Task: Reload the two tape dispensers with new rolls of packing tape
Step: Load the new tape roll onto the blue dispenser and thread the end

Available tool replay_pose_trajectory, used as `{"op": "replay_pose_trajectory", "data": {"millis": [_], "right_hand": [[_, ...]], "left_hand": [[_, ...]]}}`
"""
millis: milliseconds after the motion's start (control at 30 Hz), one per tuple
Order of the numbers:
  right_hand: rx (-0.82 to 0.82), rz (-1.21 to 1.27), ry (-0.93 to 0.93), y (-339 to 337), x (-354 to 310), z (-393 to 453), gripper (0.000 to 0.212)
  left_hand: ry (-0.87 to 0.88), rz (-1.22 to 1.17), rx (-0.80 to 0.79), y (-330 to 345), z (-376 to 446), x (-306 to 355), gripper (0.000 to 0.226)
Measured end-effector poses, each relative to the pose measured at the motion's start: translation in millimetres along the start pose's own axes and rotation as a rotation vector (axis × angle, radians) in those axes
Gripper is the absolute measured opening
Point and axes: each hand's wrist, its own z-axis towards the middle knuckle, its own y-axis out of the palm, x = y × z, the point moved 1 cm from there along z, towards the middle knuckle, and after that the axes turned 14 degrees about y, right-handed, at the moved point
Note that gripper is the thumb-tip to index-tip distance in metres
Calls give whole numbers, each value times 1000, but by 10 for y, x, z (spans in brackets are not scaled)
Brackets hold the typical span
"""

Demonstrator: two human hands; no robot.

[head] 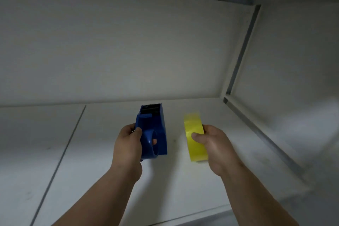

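Left hand (128, 145) gripping the blue tape dispenser (154, 134), right hand (212, 145) pinching a yellow tape roll (195, 139), the two apart, above the white table (110, 180)

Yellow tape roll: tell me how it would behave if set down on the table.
The yellow tape roll is round, so on edge it would probably roll; laid flat it should stay. Its glossy surface looks slippery, though the right hand grips it firmly.
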Motion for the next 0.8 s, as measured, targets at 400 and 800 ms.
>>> {"op": "replay_pose_trajectory", "data": {"millis": [400, 800], "right_hand": [[-322, 258, -39, 2262, -38, -895, 17], [-480, 174, -59, 3471, 101, -1364, 20]], "left_hand": [[63, -16, 132, -2035, 280, 504, 24], [176, 52, 296, -3076, 139, 697, 21]]}}
